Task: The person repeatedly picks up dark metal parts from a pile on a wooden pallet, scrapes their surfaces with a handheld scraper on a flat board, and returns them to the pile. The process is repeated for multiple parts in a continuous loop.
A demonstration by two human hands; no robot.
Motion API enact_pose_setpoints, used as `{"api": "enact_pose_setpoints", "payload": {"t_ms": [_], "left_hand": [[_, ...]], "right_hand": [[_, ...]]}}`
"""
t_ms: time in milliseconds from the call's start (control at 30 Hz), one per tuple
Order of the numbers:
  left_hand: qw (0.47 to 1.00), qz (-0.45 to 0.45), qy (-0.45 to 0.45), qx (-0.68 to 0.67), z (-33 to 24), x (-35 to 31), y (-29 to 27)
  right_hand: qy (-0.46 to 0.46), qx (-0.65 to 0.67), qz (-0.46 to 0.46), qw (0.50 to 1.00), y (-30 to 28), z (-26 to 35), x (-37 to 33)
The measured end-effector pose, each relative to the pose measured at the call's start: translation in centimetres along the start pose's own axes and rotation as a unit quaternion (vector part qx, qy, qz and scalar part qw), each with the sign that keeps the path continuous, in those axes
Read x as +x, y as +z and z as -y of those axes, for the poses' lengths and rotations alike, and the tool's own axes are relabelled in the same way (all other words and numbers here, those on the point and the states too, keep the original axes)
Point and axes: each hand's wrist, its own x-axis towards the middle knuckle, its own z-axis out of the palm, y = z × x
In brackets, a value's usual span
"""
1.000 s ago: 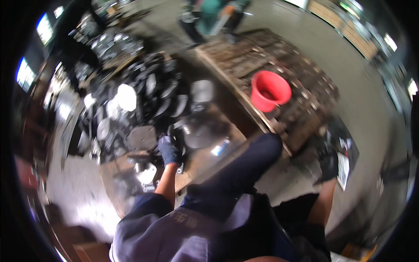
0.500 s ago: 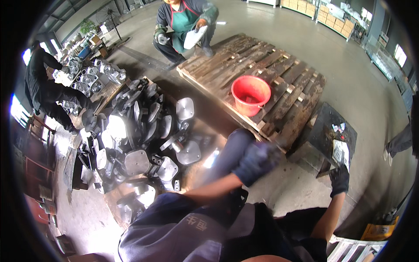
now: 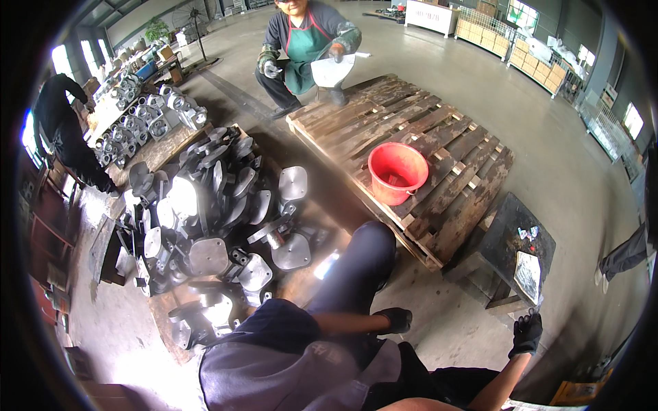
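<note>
The right hand [image 3: 526, 331] is hovering nearer, fingers half-curled; whether they're pinching anything, I cannot tell. Just beyond them, a pale rectangular sheet [image 3: 528, 275] is lying on the black table [image 3: 505, 228], long axis running roughly fingerward. The left hand [image 3: 396, 320], loosely curled, is resting farther off, contents hidden.

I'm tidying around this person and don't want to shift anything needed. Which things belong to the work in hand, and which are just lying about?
Likely in use:
metal parts piled at the person's left
low black table near the right hand
light rectangular pad on it

Probably just around:
red bucket
wooden pallet beneath it
standing fan in the background
</note>
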Motion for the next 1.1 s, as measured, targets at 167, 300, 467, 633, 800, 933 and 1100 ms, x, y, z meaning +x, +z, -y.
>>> {"api": "enact_pose_setpoints", "payload": {"t_ms": [167, 300, 467, 633, 800, 933, 1100], "left_hand": [[0.994, 0.042, -0.096, 0.020, 1.8, 0.8, 1.9], [0.995, 0.041, -0.092, 0.004, 1.3, 1.1, 1.9], [0.997, 0.050, -0.023, 0.055, 5.3, 2.2, 4.8], [0.991, 0.087, -0.024, 0.096, 2.7, 0.6, 2.1], [0.989, 0.111, 0.006, 0.102, -0.5, -0.1, -1.2], [0.979, 0.011, 0.151, 0.136, 7.7, 1.8, 5.4], [0.997, 0.057, 0.035, -0.029, 4.9, 2.4, 5.0]], "right_hand": [[0.016, -0.018, 0.077, 0.997, 1.9, 0.0, 0.4], [0.012, -0.032, 0.060, 0.998, 2.3, 0.2, 0.5], [0.023, -0.035, 0.094, 0.995, 2.8, -0.1, 0.9], [0.008, -0.004, -0.005, 1.000, 4.1, 0.1, -1.4], [0.024, 0.047, 0.064, 0.997, -1.4, -0.6, 0.8], [-0.015, -0.006, 0.075, 0.997, 0.3, -1.7, -0.1], [0.062, -0.123, -0.004, 0.991, -0.8, -1.1, -1.6]]}}
